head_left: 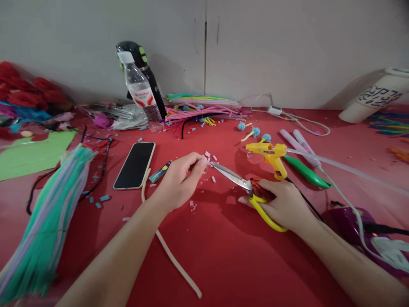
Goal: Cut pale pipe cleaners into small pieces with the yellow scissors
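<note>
Toward the back wall I pick out a clear bottle just in front of a black flask, both lidded — what they hold, I can't tell — and, well off to the right, a patterned white cup whose inside is hidden from me; nearer, over the red table, my hands are apart: my left hand pinches a small pale piece at the tips of the scissors, my right hand wrapped around their handles
</note>
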`<state>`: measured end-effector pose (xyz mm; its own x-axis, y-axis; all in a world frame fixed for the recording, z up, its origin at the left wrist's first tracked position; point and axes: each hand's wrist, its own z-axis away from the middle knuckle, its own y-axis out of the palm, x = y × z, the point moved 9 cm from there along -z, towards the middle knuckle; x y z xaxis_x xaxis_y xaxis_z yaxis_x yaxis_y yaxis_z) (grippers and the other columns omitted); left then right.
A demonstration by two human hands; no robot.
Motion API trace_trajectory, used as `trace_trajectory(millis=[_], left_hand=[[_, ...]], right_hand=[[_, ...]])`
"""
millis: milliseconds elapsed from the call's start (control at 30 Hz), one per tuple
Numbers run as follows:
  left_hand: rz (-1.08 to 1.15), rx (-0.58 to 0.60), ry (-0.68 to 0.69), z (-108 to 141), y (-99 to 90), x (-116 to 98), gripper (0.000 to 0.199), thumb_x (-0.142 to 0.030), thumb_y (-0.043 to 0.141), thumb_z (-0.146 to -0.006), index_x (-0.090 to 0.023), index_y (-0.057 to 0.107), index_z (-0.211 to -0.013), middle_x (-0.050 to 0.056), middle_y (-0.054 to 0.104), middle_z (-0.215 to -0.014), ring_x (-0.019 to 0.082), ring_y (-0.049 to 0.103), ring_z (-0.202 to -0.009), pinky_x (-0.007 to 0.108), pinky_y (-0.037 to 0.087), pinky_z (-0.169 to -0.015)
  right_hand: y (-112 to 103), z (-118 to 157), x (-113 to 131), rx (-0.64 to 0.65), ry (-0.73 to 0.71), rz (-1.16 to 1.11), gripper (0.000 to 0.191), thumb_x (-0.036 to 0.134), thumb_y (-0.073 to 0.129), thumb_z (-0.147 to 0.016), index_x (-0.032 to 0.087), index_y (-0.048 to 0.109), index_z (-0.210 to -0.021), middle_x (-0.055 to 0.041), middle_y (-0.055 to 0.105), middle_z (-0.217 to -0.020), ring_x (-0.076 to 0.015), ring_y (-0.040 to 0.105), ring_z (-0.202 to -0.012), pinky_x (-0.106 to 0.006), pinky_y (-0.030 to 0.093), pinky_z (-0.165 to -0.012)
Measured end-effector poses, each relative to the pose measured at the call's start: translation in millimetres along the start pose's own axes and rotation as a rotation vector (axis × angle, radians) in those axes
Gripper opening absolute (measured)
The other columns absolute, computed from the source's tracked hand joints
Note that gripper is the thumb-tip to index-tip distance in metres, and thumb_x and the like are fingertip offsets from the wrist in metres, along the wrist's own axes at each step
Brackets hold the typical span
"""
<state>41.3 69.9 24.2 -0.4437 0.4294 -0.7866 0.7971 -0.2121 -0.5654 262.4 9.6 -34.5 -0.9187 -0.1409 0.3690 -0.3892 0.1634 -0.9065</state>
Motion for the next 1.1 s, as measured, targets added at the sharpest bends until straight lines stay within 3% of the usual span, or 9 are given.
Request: trace_trajectory(millis=[333, 600, 1100], left_hand=[[-0.005, 0.006, 0.006, 0.1, 1.4, -2.6, 0.026, -0.030, 0.043, -0.100, -0.017, 0.051, -0.079, -0.004, 0.047, -0.068, 0.007, 0.039, -0.060, 0.021, 0.033, -0.056], [-0.020, 0.004, 0.005, 0.4, 0.7, -2.7, 0.026, -0.031, 0.044, -0.099, -0.017, 0.052, -0.080, -0.003, 0.049, -0.069, 0.008, 0.040, -0.059, 0.022, 0.033, -0.055], [-0.009, 0.008, 0.002, 1.1, 1.0, -4.4, 0.027, -0.032, 0.043, -0.100, -0.017, 0.050, -0.078, -0.003, 0.047, -0.067, 0.008, 0.039, -0.059, 0.022, 0.033, -0.054]], right_hand=[[-3.5, -0.4, 1.2, -0.037, -0.025, 0.014, 0.057, 0.062, 0.066, -0.072, 0.020, 0.031, -0.057, 0.0058, 0.033, -0.050, -0.0101, 0.021, -0.053, -0.025, 0.024, -0.051], [-3.8, -1.6, 3.8, 0.037, 0.034, -0.013, 0.050, 0.064, 0.065, -0.072, 0.021, 0.041, -0.059, 0.0043, 0.041, -0.051, -0.0101, 0.030, -0.049, -0.025, 0.026, -0.049], [-1.9, -0.9, -1.2, 0.002, 0.028, -0.029, 0.057, 0.065, 0.065, -0.072, 0.021, 0.033, -0.056, 0.0059, 0.029, -0.050, -0.0105, 0.021, -0.053, -0.026, 0.024, -0.050]])
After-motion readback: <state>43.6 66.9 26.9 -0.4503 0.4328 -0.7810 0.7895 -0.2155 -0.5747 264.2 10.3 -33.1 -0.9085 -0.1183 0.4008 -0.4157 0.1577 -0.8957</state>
